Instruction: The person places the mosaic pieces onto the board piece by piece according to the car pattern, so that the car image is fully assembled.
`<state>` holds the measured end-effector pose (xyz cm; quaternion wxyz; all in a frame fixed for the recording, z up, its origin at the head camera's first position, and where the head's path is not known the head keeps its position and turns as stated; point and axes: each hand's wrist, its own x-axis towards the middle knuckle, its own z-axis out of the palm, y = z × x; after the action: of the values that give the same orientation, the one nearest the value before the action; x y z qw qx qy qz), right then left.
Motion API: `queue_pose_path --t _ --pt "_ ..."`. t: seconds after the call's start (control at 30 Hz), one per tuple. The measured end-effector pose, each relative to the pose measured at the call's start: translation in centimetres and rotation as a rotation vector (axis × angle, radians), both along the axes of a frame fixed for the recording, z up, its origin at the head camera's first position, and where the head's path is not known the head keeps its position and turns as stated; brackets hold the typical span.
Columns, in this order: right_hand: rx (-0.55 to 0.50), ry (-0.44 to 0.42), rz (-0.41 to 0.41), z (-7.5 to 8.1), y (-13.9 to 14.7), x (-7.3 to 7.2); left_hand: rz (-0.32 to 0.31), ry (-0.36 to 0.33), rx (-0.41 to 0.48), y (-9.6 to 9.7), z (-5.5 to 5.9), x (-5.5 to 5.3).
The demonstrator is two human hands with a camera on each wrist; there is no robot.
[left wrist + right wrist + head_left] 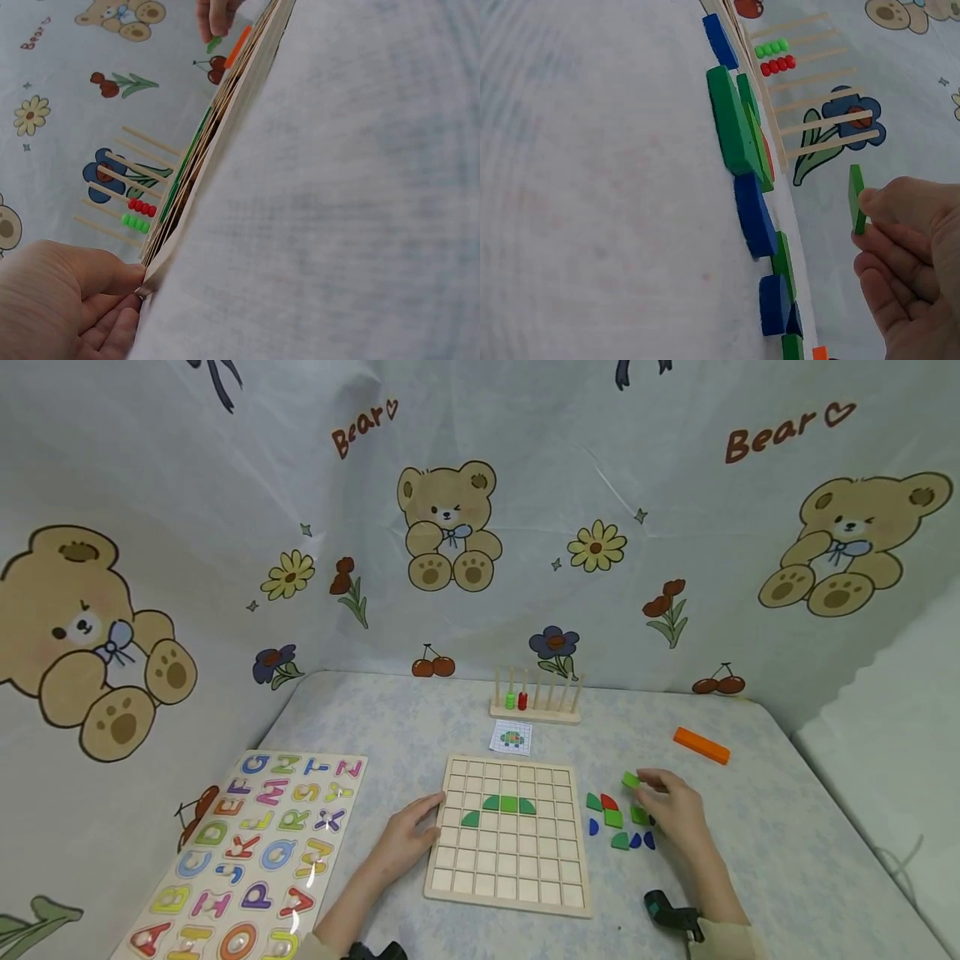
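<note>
In the head view a wooden grid board (507, 864) lies mid-table, with a green square and several green rounded pieces in its upper cells. My left hand (408, 835) holds the board's left edge; in the left wrist view the thumb and fingers (112, 274) pinch its corner. My right hand (675, 806), right of the board, pinches a light green square tile (631, 780) between thumb and fingers. The right wrist view shows this tile (856, 199) raised off the table. Below it lie loose pieces: a red one (607, 802), a green square (613, 819) and blue half-rounds (635, 841).
A pattern card (512, 737) lies behind the board, before a peg rack (536, 714) with green and red beads. An alphabet board (255, 852) fills the left side. An orange bar (701, 746) lies at the back right. A printed bear curtain (525, 610) hangs behind.
</note>
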<state>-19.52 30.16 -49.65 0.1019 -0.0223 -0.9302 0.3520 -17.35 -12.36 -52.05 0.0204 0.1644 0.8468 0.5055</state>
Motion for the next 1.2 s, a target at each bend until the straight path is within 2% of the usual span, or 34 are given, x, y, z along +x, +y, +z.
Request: queue_pose_path --t 0.2,0.37,0.43,0.6,0.67,0.8,0.93,1.2 --pt "0.022 0.133 0.057 1.3 -1.3 0.2 -0.002 0.0 -0.003 -0.1 -0.2 0.0" --pt "0.08 0.287 0.1 -1.1 -1.3 -1.1 -0.007 0.014 -0.008 0.0 -0.1 -0.1" --pt "0.077 0.32 0.132 -0.8 -2.1 -1.0 -0.007 0.009 -0.008 0.0 -0.2 -0.1" --pt "0.034 0.311 0.201 3.6 -6.5 1.0 -0.005 -0.008 -0.003 0.0 -0.3 0.1" --pt "0.047 0.324 0.223 4.1 -7.8 1.1 -0.003 -0.008 -0.005 0.0 -0.4 0.1" --pt "0.019 0.329 0.297 3.8 -9.8 0.6 0.005 -0.003 -0.009 0.1 -0.4 0.0" --pt "-0.021 0.295 0.364 3.5 -11.6 0.6 0.01 0.004 -0.013 0.1 -0.3 -0.1" --pt "-0.086 0.23 0.428 3.3 -14.5 0.8 0.01 0.027 -0.011 0.0 -0.5 -0.1"
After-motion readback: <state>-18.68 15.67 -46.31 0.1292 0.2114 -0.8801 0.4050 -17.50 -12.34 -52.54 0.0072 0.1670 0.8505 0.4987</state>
